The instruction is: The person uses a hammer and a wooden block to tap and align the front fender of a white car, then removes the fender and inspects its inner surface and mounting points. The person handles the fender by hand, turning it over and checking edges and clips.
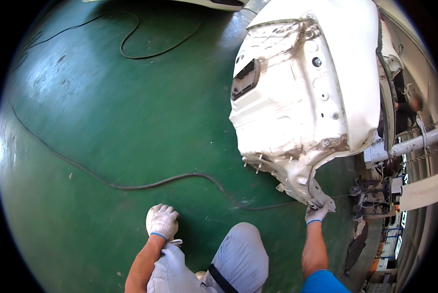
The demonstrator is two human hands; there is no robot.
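Observation:
A large white car body section (277, 107), stained brown in places, stands at the upper right with its lower end narrowing toward me. My right hand (317, 213), in a white knit glove with a blue cuff, grips the metal flange (323, 196) at that narrow end; its fingertips are partly hidden. My left hand (162, 221), gloved the same way, is over my left knee with its fingers curled closed. Whatever it may hold is hidden beneath the knuckles. Several studs (259, 163) stick out of the body section's lower edge.
Across the green floor (106, 132) winds a black cable (145, 186), passing close to the flange. Another cable (150, 57) loops at the far left. At the right are a metal beam (414, 144) with chains, machinery (372, 200), and a person (408, 105) behind the body section.

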